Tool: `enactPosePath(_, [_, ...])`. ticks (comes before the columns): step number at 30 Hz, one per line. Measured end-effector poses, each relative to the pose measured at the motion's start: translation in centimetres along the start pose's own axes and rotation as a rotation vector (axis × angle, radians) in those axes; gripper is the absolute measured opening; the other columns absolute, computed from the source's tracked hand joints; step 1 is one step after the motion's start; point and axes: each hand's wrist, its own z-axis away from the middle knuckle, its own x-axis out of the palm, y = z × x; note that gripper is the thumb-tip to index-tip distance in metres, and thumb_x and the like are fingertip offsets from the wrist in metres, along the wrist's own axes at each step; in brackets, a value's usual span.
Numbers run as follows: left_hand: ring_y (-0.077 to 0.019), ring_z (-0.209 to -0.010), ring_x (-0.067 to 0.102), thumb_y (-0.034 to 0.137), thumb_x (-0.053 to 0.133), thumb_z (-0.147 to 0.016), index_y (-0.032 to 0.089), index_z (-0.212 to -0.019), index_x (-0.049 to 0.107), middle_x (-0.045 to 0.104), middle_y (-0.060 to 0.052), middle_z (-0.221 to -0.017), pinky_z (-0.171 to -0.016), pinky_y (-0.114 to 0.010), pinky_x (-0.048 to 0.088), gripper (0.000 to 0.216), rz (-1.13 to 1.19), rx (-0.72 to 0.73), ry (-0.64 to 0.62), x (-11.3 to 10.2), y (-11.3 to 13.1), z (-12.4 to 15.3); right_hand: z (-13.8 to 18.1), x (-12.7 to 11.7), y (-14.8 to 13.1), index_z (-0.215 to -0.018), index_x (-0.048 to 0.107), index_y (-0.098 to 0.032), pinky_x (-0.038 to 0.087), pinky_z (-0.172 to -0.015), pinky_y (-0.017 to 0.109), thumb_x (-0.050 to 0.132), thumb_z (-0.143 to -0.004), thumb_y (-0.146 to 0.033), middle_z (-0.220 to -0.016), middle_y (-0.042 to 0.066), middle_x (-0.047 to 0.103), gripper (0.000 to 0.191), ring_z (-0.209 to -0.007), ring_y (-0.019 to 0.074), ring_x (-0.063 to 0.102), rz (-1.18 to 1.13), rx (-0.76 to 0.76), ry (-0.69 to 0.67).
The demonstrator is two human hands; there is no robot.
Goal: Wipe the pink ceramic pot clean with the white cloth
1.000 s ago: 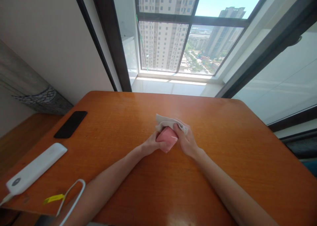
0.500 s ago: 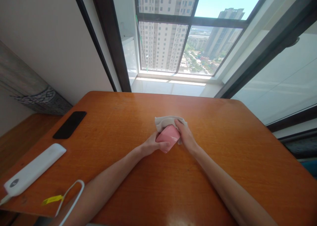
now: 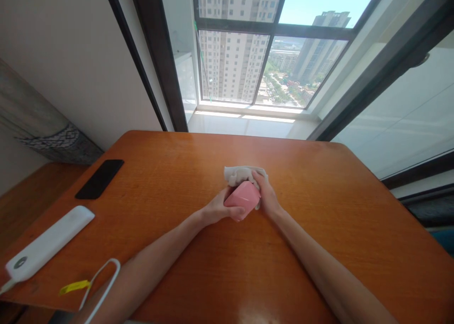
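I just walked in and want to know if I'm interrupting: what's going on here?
A person at a wooden table has a pink object in their left grip and a bunched, light-colored cloth in their right grip. The two hands are close together, and the cloth appears to be against the object's far side. Over on the left of the table lie a flat black phone-like object and a long white device.
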Motion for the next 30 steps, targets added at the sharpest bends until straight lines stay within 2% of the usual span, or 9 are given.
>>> enactPosePath(2, [-0.0234, -0.094, 0.065, 0.059, 0.094, -0.069, 0.014, -0.132, 0.07, 0.072, -0.008, -0.109, -0.084, -0.036, 0.058, 0.081, -0.015, 0.026, 0.032, 0.0, -0.3, 0.0, 0.7, 0.2, -1.1, -0.104, 0.081, -0.023, 0.063, -0.097, 0.043, 0.048, -0.11, -0.061, -0.102, 0.007, 0.083, 0.051, -0.098, 0.0274, 0.076, 0.043, -0.101, -0.149])
enactPosePath(5, [-0.0346, -0.109, 0.068, 0.054, 0.096, -0.064, 0.019, -0.124, 0.073, 0.074, -0.01, -0.116, -0.093, -0.051, 0.061, 0.072, -0.081, 0.055, 0.135, 0.0, -1.0, -0.1, 1.9, 0.5, -4.0, -0.127, 0.08, -0.028, 0.05, -0.122, 0.053, 0.047, -0.112, -0.046, -0.13, 0.008, 0.082, 0.04, -0.124, 0.0309, 0.073, 0.311, -0.553, -0.457])
enactPosePath(8, [-0.0396, -0.117, 0.068, 0.048, 0.094, -0.069, 0.024, -0.118, 0.074, 0.074, -0.01, -0.116, -0.096, -0.057, 0.061, 0.058, -0.115, 0.053, 0.174, 0.0, -1.5, -0.2, 2.2, 0.3, -5.4, -0.143, 0.073, -0.028, 0.039, -0.129, 0.062, 0.058, -0.105, -0.043, -0.138, 0.01, 0.08, 0.043, -0.128, 0.0355, 0.071, 0.523, -0.858, -0.581])
enactPosePath(11, [-0.0359, -0.112, 0.069, 0.053, 0.091, -0.071, 0.021, -0.117, 0.074, 0.073, -0.008, -0.109, -0.095, -0.051, 0.06, 0.058, -0.099, 0.045, 0.157, 0.1, -1.4, -0.2, 1.5, -0.2, -4.1, -0.138, 0.075, -0.026, 0.05, -0.12, 0.055, 0.052, -0.109, -0.044, -0.135, 0.01, 0.08, 0.041, -0.124, 0.0332, 0.073, 0.388, -0.74, -0.516])
enactPosePath(16, [-0.0253, -0.098, 0.065, 0.063, 0.094, -0.067, 0.015, -0.137, 0.066, 0.072, -0.01, -0.115, -0.086, -0.036, 0.057, 0.09, 0.0, -0.046, 0.077, -0.1, -0.9, 0.0, 0.3, -0.3, -0.5, -0.109, 0.082, -0.023, 0.063, -0.095, 0.042, 0.049, -0.11, -0.065, -0.106, 0.006, 0.083, 0.053, -0.094, 0.0265, 0.077, -0.049, -0.088, -0.196])
enactPosePath(23, [-0.0307, -0.12, 0.064, 0.057, 0.092, -0.078, 0.017, -0.154, 0.055, 0.068, -0.014, -0.14, -0.102, -0.039, 0.053, 0.094, -0.007, 0.082, 0.016, -0.3, -0.4, 0.0, -0.1, 0.0, 1.4, -0.072, 0.064, -0.025, 0.052, -0.052, 0.032, 0.056, -0.095, -0.086, -0.053, -0.004, 0.053, 0.066, -0.048, 0.0169, 0.049, -0.171, 0.184, -0.157])
enactPosePath(26, [-0.0313, -0.12, 0.066, 0.056, 0.092, -0.078, 0.017, -0.154, 0.056, 0.069, -0.014, -0.14, -0.102, -0.04, 0.054, 0.093, 0.014, 0.103, 0.022, -0.2, -0.6, -0.2, 0.0, -0.3, 0.5, -0.081, 0.07, -0.023, 0.061, -0.065, 0.035, 0.053, -0.099, -0.084, -0.061, -0.001, 0.062, 0.066, -0.058, 0.0197, 0.061, -0.132, 0.138, -0.212])
enactPosePath(28, [-0.0322, -0.122, 0.066, 0.054, 0.091, -0.077, 0.019, -0.153, 0.058, 0.07, -0.014, -0.14, -0.104, -0.042, 0.055, 0.09, 0.038, 0.106, 0.058, -0.2, -1.0, -0.3, 0.3, -0.5, -1.2, -0.105, 0.078, -0.021, 0.065, -0.095, 0.043, 0.049, -0.107, -0.072, -0.089, 0.006, 0.079, 0.058, -0.089, 0.026, 0.075, -0.005, -0.074, -0.293])
enactPosePath(30, [-0.0335, -0.122, 0.066, 0.051, 0.091, -0.077, 0.021, -0.144, 0.064, 0.072, -0.011, -0.133, -0.106, -0.046, 0.056, 0.079, 0.057, 0.11, 0.096, -0.2, -1.5, -0.3, 0.7, -0.5, -3.2, -0.132, 0.076, -0.025, 0.051, -0.123, 0.052, 0.046, -0.113, -0.059, -0.131, 0.01, 0.079, 0.049, -0.128, 0.0311, 0.071, 0.182, -0.379, -0.423])
